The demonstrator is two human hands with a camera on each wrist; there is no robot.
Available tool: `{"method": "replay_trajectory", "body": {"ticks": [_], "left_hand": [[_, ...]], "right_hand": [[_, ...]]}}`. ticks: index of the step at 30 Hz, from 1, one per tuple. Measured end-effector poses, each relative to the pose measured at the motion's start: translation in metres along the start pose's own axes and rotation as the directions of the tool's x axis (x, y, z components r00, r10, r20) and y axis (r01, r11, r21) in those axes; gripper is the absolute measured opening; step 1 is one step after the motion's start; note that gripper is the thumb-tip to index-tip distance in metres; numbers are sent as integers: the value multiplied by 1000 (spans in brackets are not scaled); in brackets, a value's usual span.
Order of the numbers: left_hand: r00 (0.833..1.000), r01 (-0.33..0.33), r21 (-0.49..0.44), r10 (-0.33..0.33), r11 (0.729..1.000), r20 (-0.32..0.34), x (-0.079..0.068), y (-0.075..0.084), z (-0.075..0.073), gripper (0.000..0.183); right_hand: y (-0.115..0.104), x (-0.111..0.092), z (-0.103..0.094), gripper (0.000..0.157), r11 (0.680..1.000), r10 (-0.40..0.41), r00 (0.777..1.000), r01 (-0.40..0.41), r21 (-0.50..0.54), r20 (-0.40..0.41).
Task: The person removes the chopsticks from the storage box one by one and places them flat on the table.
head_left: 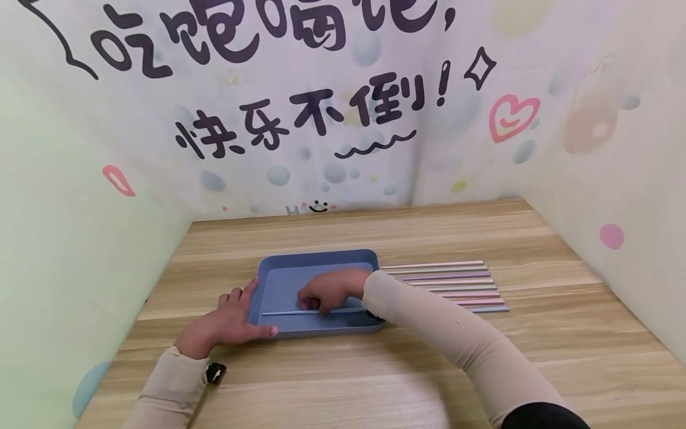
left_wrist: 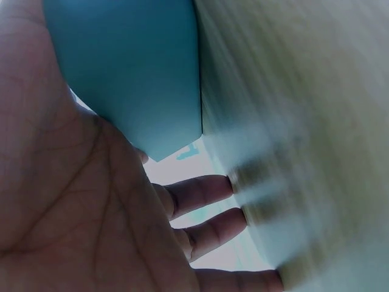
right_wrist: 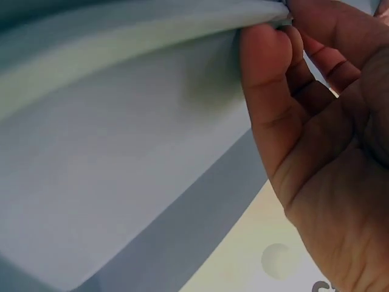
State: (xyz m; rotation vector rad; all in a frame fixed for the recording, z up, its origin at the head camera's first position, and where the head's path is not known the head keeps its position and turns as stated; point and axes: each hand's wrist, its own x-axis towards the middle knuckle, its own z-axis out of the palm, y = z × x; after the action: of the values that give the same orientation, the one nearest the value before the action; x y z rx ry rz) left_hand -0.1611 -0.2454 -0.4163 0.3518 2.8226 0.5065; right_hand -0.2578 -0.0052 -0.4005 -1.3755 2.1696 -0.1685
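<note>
A blue rectangular tray (head_left: 316, 257) lies on the wooden table. My left hand (head_left: 229, 322) rests at its left end, fingers straight and spread, thumb along the front corner. In the left wrist view, the tray's side (left_wrist: 127, 67) fills the space beside the palm, and the fingertips (left_wrist: 222, 225) reach the tabletop. Over the tray, my right hand (head_left: 329, 292) pinches a thin light blue chopstick (head_left: 283, 313), which lies lengthwise near the front of the tray; its right end is hidden by the sleeve. The right wrist view shows thumb and fingertips (right_wrist: 267, 52) together on the blurred chopstick (right_wrist: 152, 38).
Right of the tray, several pastel chopsticks (head_left: 455, 288) lie side by side in a row, partly covered by the right sleeve (head_left: 445, 322). Printed cloth walls (head_left: 321, 173) enclose the table at the back and both sides.
</note>
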Motion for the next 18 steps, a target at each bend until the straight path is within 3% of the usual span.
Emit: {"method": "replay_trajectory", "body": {"ticks": [9,18], "left_hand": [[1000,3,-1,-3,1000,-2,2,-3,2,122],[1000,20,-14,-20,1000,7,2,-3,2,123]], "right_hand": [[10,1,-5,27,993,-37,999,34,116,17],[17,-1,-9,28,942,-22,997,-4,336,71]]}}
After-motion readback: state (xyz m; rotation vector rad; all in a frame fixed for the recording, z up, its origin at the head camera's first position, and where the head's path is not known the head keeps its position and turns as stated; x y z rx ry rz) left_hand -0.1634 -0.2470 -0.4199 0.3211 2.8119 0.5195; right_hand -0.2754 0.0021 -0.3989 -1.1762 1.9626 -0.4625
